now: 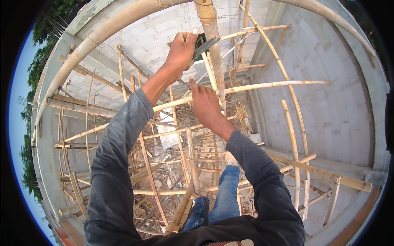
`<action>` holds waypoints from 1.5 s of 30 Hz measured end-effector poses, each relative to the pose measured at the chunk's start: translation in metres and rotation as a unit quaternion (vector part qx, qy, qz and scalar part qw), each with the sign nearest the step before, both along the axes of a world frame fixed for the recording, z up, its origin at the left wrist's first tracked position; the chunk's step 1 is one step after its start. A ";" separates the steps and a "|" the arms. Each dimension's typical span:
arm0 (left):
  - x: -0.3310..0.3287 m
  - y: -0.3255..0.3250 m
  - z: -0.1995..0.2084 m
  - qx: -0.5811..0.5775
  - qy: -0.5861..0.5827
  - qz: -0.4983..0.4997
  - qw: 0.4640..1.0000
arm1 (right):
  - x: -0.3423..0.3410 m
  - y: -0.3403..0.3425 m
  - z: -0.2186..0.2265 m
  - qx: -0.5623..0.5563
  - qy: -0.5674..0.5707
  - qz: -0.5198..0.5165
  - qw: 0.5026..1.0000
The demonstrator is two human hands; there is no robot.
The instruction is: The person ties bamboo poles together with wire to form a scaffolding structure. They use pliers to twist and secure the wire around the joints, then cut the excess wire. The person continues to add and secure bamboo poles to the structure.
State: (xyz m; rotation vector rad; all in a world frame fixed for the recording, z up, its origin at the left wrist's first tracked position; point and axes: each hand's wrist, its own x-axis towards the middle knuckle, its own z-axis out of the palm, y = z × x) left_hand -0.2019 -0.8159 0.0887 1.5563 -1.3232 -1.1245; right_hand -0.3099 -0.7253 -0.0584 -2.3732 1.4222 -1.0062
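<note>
My left hand is raised by the upright bamboo pole, fingers wrapped round a dark grey bar-shaped tool. One blunt end sticks out to the right, across the pole; its exact kind is not clear. A little lower and to the right, my right hand is closed with its fingertips together, near a thin grey metal piece below my left hand. What my right fingers grip is hidden. The thick upright bamboo pole has wire wound round it near the top. A horizontal bamboo pole passes by my right hand.
Bamboo scaffolding surrounds me, with a thick curved-looking pole at the upper left and a slanting pole at right. A grey block wall stands on the right. Far below lies ground strewn with rubble. My jeans-clad leg shows underneath.
</note>
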 end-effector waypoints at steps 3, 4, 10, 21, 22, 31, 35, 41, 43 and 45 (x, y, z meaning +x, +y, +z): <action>0.008 -0.001 -0.004 0.042 -0.015 -0.035 0.998 | 0.009 0.012 0.010 0.158 0.002 0.038 0.987; 0.017 -0.003 -0.004 0.053 -0.065 -0.073 0.994 | 0.006 0.018 0.017 0.181 -0.002 0.047 0.982; 0.072 -0.017 0.014 -0.013 -0.182 -0.272 0.945 | -0.065 0.046 0.074 0.097 -0.141 0.010 0.985; -0.023 0.060 -0.007 -0.191 -0.176 -0.238 0.936 | -0.111 -0.013 0.135 0.272 -0.467 -0.011 0.842; -0.009 0.034 0.008 -0.352 -0.227 -0.178 0.891 | -0.119 -0.023 0.142 0.300 -0.439 -0.010 0.847; 0.121 -0.175 0.097 -0.265 -0.544 -0.050 0.795 | -0.128 -0.130 0.138 0.179 0.020 -0.001 0.984; 0.069 -0.157 0.101 -0.212 -0.541 -0.034 0.813 | -0.138 -0.139 0.138 0.082 0.145 -0.040 0.985; 0.072 -0.151 0.109 -0.244 -0.554 -0.083 0.792 | -0.128 -0.145 0.144 0.074 0.157 -0.040 0.984; 0.061 -0.140 0.104 -0.244 -0.541 -0.081 0.800 | -0.134 -0.141 0.141 0.081 0.164 -0.039 0.982; 0.062 -0.140 0.104 -0.234 -0.544 -0.095 0.800 | -0.136 -0.140 0.141 0.081 0.154 -0.027 0.984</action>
